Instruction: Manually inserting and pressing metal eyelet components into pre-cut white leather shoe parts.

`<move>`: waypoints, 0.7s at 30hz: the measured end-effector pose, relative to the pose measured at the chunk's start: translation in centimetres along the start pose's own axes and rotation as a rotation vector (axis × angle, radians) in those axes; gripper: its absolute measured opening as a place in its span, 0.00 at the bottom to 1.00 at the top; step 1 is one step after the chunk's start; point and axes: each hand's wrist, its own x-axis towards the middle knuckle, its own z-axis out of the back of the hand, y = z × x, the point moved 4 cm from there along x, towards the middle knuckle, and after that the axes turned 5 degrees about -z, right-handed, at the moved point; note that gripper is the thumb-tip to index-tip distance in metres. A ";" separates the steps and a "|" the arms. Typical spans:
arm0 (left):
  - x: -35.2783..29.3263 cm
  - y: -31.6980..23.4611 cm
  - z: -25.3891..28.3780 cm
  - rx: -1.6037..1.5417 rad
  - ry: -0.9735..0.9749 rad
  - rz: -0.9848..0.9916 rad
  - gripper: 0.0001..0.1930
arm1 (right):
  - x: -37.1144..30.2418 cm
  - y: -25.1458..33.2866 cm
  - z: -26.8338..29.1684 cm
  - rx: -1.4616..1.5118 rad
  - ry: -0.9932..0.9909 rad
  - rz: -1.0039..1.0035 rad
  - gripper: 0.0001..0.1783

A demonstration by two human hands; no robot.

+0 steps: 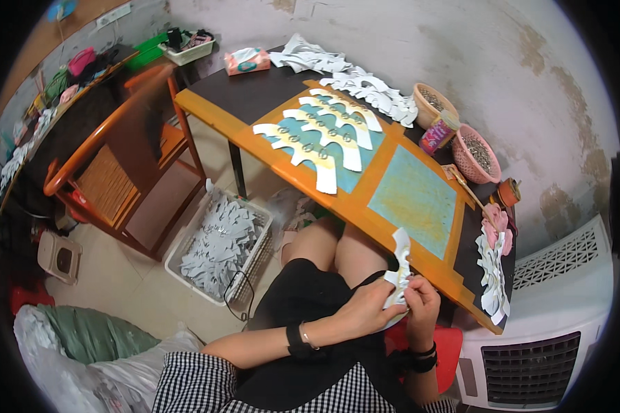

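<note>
My left hand (366,308) and my right hand (421,297) come together above my lap, at the table's near edge. Between their closed fingers is a white scalloped strip (401,249) with yellowish patches, its upper end standing up free. The fingers cover its lower part. On the blue-green panel (355,177) of the table lie several similar white strips (308,153), yellow along the middle and bearing small ring-shaped metal pieces. Beside them, closer to my right hand, is a second blue-green panel (415,199) with yellow smears.
Along the wall stand a peach basket (424,89) and a pink basket (467,171) of small metal parts, with a jar (439,132) between. White strips (492,275) lie at the right end. A white crate (179,258) of pieces sits on the floor; an air cooler (537,344) stands right.
</note>
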 end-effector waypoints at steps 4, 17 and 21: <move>-0.4 -0.7 -0.1 -0.047 0.075 -0.020 0.28 | -1.0 0.7 0.0 -0.049 -0.039 0.046 0.02; -1.3 -1.2 1.4 -0.072 0.062 -0.045 0.27 | -2.2 1.1 -0.5 -0.123 -0.018 0.025 0.06; -1.3 -1.3 1.9 -0.070 0.053 -0.034 0.26 | -2.1 0.5 -0.6 -0.115 -0.009 0.037 0.06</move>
